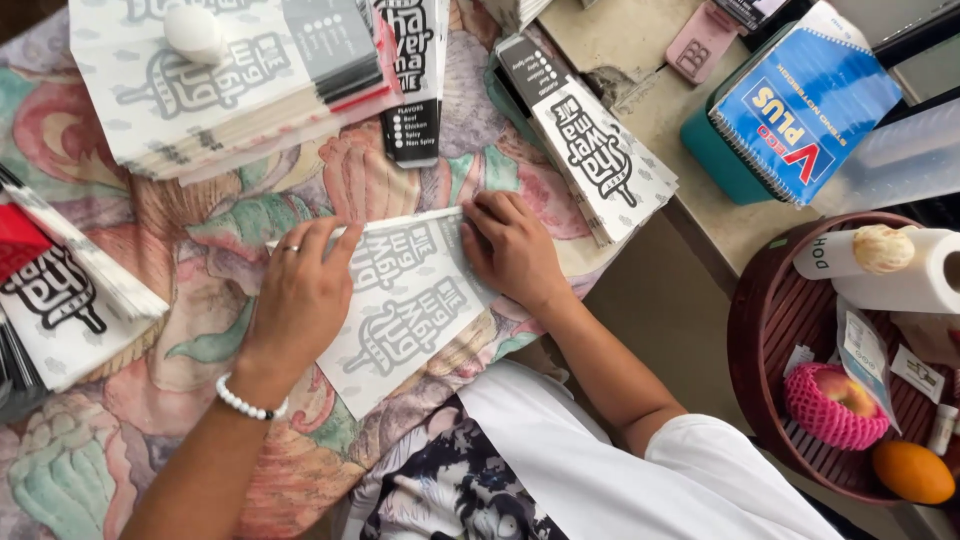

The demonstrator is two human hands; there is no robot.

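**Both hands pressing a printed paper sheet flat**

While both hands lie on it, the printed paper sheet rests on the floral cloth at centre. From left: a fanned stack of sheets; the left hand, fingers extended and flat on the sheet's left edge, gripping nothing; the right hand, fingers curled, tips pressing its upper right corner. Further right lie a second stack, a blue spiral notebook and a brown fruit basket.
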